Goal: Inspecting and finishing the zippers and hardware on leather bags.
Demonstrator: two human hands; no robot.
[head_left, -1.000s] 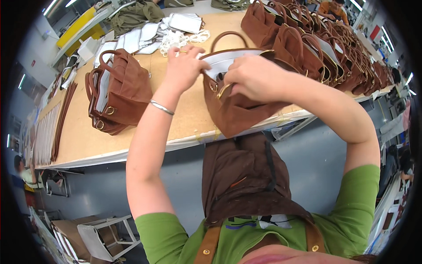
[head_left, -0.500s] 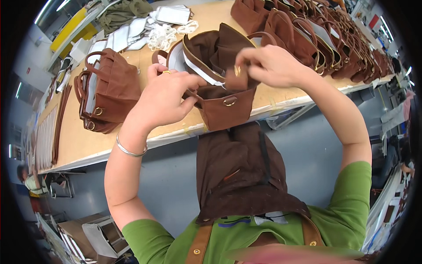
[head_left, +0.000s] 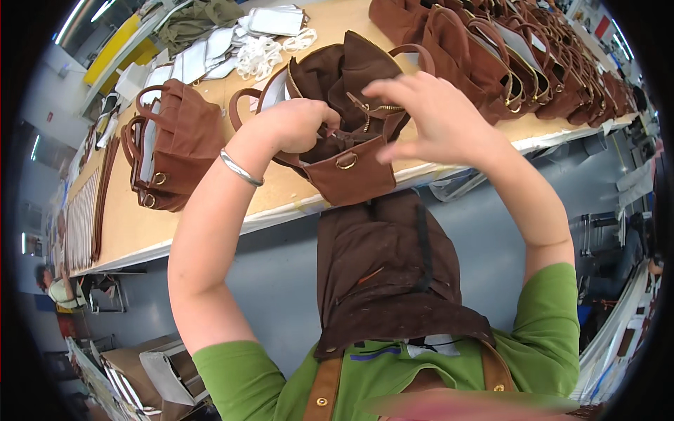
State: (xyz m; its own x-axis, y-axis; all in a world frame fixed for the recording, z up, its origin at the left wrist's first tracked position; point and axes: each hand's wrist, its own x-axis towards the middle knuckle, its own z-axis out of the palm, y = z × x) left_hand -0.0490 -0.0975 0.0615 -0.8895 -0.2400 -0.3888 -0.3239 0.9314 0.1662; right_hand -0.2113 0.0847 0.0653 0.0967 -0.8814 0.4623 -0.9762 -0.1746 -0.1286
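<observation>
- Handbag [head_left: 354,182], brown, seen from the head view: it stands open at the table's near edge, between the two hands, its end with a gold ring [head_left: 346,166] facing the person.
- Dark lining [head_left: 361,70] rises out of its mouth, with a gold zip [head_left: 367,123] showing; the depths are too dark to make out.
- Left hand [head_left: 300,126] reaches over the bag's left rim, fingers bent down at the lining; some are hidden, and whether they pinch cloth I cannot tell.
- Right hand [head_left: 439,112] is beside the bag's right rim, thumb and fingers spread apart; motion blurs the fingertips, so any touch is unclear.
- Tan table [head_left: 130,224] bears a second brown bag [head_left: 186,144] at left, brown strips [head_left: 88,210] by its left end, and white cords [head_left: 258,59].
- Many brown bags [head_left: 484,67] crowd the right side, overlapping; the top edge cuts off some.
- Grey floor [head_left: 281,302] lies below; at the far left, another person [head_left: 62,291] is small and indistinct.
</observation>
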